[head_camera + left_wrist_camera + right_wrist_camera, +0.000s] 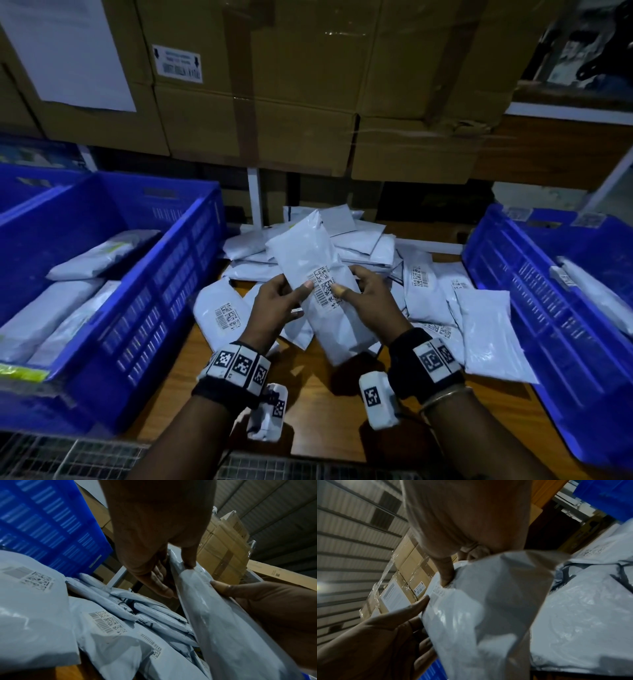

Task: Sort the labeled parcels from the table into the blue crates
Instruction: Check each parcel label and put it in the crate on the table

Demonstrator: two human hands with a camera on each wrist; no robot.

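We hold one long pale-grey plastic mailer parcel (pixel 317 274) above the wooden table (pixel 318 404).
Its barcode label faces up; our left hand (pixel 279 306) and right hand (pixel 371 301) pinch its edges, thumbs on top. Two blue slatted plastic crates flank it: left crate (pixel 147 274), right crate (pixel 534 308).

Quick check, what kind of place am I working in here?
Most likely a warehouse or courier sorting room: stacked cardboard cartons behind the table, blue crates on either side, and a pile of barcoded parcels.
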